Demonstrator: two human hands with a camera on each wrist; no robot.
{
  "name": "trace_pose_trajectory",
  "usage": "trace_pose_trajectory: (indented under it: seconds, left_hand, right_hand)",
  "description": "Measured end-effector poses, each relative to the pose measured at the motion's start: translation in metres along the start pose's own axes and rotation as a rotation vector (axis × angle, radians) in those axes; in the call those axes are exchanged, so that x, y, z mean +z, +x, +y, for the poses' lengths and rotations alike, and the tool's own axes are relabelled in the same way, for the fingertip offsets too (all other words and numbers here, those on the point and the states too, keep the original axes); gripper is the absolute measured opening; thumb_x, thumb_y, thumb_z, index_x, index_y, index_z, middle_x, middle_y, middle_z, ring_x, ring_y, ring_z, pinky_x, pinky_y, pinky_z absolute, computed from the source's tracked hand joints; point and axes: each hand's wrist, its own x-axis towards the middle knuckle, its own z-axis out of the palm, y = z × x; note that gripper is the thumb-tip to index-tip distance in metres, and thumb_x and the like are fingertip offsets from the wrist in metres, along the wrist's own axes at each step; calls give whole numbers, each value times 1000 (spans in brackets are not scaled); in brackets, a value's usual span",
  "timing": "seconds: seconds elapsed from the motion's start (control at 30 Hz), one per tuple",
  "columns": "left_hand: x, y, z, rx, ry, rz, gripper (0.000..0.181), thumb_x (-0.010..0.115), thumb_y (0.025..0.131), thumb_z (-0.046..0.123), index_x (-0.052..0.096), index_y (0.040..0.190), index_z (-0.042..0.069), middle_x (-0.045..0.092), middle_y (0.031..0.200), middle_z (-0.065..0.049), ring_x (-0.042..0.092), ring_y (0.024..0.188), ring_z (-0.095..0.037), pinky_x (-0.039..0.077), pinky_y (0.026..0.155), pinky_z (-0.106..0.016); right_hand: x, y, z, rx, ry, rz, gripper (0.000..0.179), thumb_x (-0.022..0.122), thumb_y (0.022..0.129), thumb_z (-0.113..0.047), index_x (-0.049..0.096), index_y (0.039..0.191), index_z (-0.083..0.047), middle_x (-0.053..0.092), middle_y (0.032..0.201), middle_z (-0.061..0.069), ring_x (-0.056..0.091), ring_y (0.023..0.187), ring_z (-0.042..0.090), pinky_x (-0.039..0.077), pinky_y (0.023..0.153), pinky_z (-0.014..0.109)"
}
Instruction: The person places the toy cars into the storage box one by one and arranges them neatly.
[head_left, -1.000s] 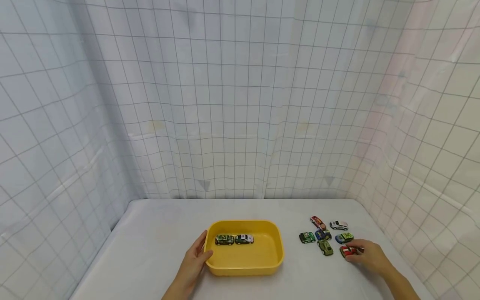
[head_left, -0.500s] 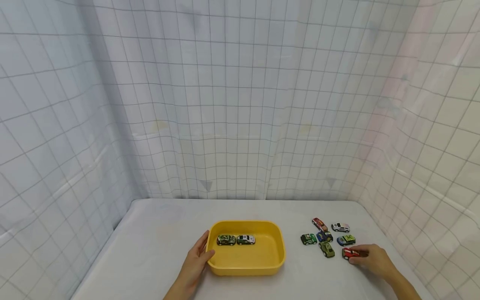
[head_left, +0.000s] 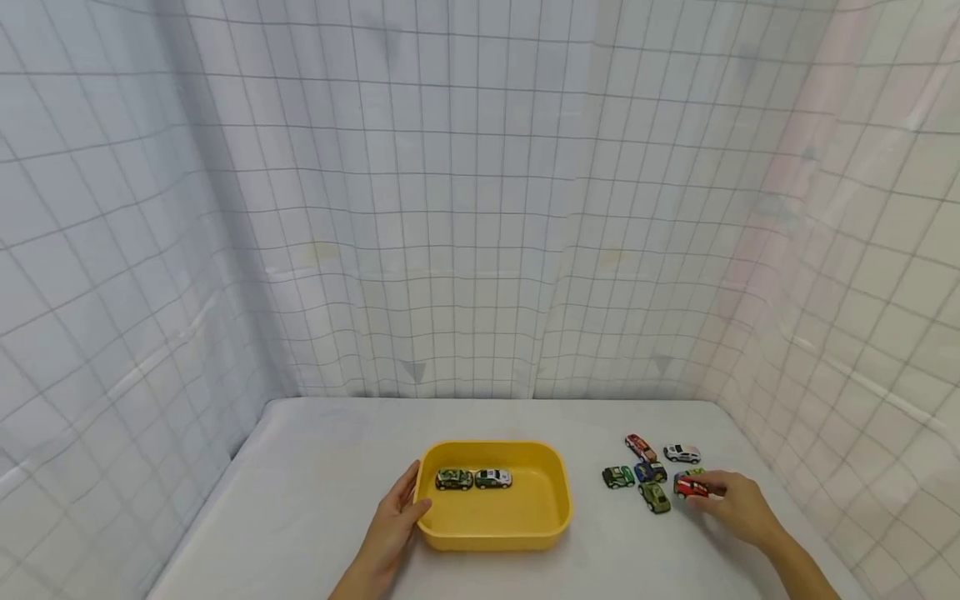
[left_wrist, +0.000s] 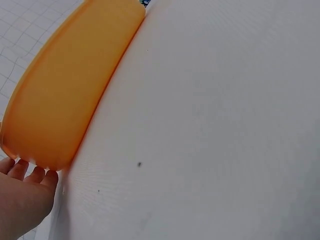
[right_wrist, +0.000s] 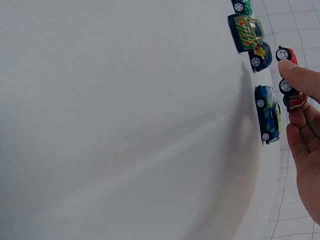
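Observation:
My left hand (head_left: 388, 521) grips the left side of a yellow tray (head_left: 491, 542), thumb over the rim and fingers along the outer wall. Inside the tray, a camouflage toy car (head_left: 453, 479) and a white and green toy car (head_left: 493, 478) stand end to end near the back. Over on the right, my right hand (head_left: 741, 508) pinches a red toy car (head_left: 691, 487) between thumb and fingers. In the right wrist view that red car (right_wrist: 291, 87) is raised above the table, its wheels showing. It partly hides a blue and green toy car (right_wrist: 268, 115) in the head view.
Left of my right hand lie a green toy car (head_left: 618, 477), an olive one (head_left: 655, 497) and a dark blue one (head_left: 651, 472). Behind them are a red and yellow car (head_left: 641, 447) and a white car (head_left: 682, 454). Grid-patterned curtains (head_left: 465, 250) enclose the white table (head_left: 322, 467).
My right hand has taken hold of the red toy car and lifted it, moving slightly left and back over the blue and green car. My left hand stays on the tray.

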Motion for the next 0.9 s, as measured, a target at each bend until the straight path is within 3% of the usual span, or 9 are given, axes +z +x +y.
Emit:
trace_pose_trajectory:
  seconds: [0.23, 0.37, 0.5, 0.7, 0.9]
  left_hand:
    - [0, 0, -3, -7, -6, -17, 72, 58, 102, -4, 22, 164, 1, 15, 168, -25, 19, 153, -41, 33, 115, -40]
    - [0, 0, -2, 2, -2, -31, 71, 58, 103, -2, 22, 164, 2, 16, 168, -25, 19, 152, -41, 37, 114, -37]
    - [-2, -2, 1, -2, 0, -33, 71, 57, 103, -2, 21, 164, 1, 15, 168, -25, 18, 153, -41, 37, 114, -37]
    - [-3, -3, 4, 3, 18, -21, 70, 57, 103, -2, 21, 164, 0, 16, 168, -25, 19, 153, -41, 34, 114, -40]
    - [1, -4, 4, 11, 29, -22, 70, 58, 102, -3, 23, 163, 0, 18, 168, -25, 20, 153, -40, 32, 115, -41]
  right_hand:
    - [4, 8, -23, -124, -17, 43, 38, 86, 86, -25, 78, 114, 0, 73, 109, 13, 70, 98, 33, 60, 80, 45]
    - [9, 18, -42, -214, 2, 73, 36, 84, 88, -23, 77, 117, -2, 73, 112, 11, 69, 103, 35, 60, 84, 50]
    - [19, 29, -64, -291, 39, 54, 35, 82, 90, -20, 75, 119, -1, 72, 114, 11, 69, 102, 34, 60, 85, 53]
    - [34, 45, -95, -337, 34, 37, 34, 82, 91, -20, 75, 119, -3, 72, 116, 8, 69, 101, 28, 61, 84, 48]
    - [48, 51, -112, -364, 64, 3, 28, 81, 91, -19, 76, 116, -6, 73, 113, 3, 68, 103, 26, 59, 91, 51]
